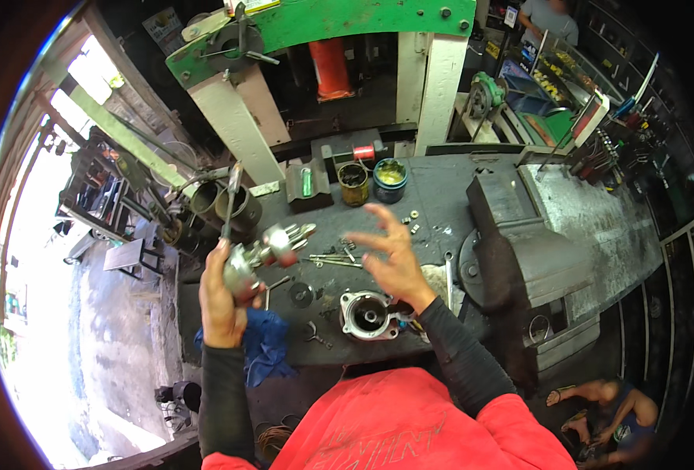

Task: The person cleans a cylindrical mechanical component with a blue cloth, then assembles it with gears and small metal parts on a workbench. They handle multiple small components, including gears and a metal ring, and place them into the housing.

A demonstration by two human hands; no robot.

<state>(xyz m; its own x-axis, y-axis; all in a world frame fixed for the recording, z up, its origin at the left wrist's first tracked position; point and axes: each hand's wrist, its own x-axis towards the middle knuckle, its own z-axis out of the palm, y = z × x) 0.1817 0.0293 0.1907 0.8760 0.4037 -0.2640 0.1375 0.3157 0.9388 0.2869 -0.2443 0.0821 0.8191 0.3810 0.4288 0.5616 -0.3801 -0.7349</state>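
My left hand [220,301] is closed around a shiny metal shaft assembly [245,266], whose toothed end points up and right. Along its fingertips rises a slender rod-like tool [231,200]; whether the hand grips it too is unclear. My right hand [398,258] hovers over the bench with fingers spread, holding nothing. Just below it sits a round metal housing [347,319] with a hollow centre and bolt lugs. Under my left wrist lies a crumpled blue cloth [265,345]. Several wrenches or rods [335,261] lie between the hands.
Two open grease tins [354,188] [391,180] stand at the back of the dark bench [433,176]. A large vise [519,258] occupies the right side, with a wrench [450,274] beside it. Metal cylinders [237,211] stand at left. Behind rises a green-topped press frame [347,19]. Another person [621,415] crouches lower right.
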